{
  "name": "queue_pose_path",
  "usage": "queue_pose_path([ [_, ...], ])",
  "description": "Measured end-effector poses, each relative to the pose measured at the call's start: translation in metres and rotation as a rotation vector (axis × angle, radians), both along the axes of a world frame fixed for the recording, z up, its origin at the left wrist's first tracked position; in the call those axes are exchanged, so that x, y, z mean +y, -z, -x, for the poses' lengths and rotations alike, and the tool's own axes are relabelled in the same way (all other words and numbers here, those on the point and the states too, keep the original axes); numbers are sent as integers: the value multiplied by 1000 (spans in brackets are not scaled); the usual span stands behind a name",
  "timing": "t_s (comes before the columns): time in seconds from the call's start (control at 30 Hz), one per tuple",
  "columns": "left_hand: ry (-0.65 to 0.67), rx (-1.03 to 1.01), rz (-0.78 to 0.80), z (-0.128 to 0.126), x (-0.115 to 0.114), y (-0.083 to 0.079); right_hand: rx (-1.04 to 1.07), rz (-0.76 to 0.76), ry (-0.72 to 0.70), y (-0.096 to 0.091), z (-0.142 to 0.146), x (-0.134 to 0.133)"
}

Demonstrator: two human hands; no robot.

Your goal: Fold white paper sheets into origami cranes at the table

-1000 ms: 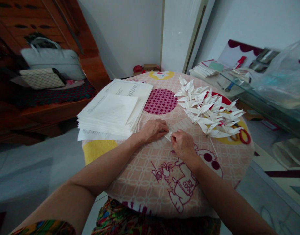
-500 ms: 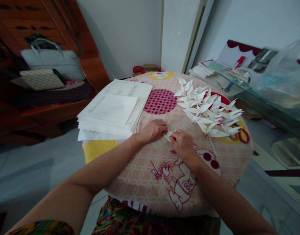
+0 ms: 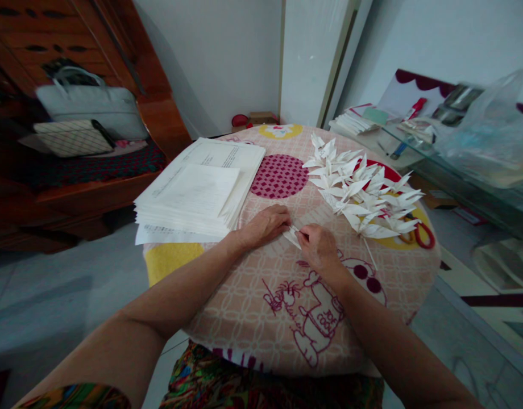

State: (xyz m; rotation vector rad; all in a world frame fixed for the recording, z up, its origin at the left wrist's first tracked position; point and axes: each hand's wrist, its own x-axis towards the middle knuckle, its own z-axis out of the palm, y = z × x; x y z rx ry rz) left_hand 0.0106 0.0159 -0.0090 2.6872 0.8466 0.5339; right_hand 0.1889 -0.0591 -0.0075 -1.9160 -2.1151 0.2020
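A small piece of white folded paper (image 3: 292, 235) lies on the round table's patterned pink cloth (image 3: 287, 318). My left hand (image 3: 265, 224) rests on the cloth with curled fingers pressing the paper's left end. My right hand (image 3: 318, 248) pinches the paper's right end between thumb and fingers. Just beyond my right hand lies a spread of several finished white folded paper shapes (image 3: 364, 190).
A thick stack of white paper sheets (image 3: 199, 187) sits on the table's left side. Red-handled scissors (image 3: 419, 236) lie at the right edge. A thin stick (image 3: 371, 254) lies near the folded shapes. A wooden bench with bags (image 3: 86, 113) stands left, a cluttered glass table (image 3: 457, 165) right.
Both hands stay on the small paper; my right hand has shifted slightly left and up along it.
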Motion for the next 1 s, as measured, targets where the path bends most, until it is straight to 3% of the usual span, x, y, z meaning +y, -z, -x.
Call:
queue_pose_path([
  [0.57, 32, -100, 177, 6, 11, 3, -50, 82, 45, -8, 1, 2],
  [1.0, -122, -40, 110, 1, 13, 6, -88, 81, 48, -4, 1, 4],
])
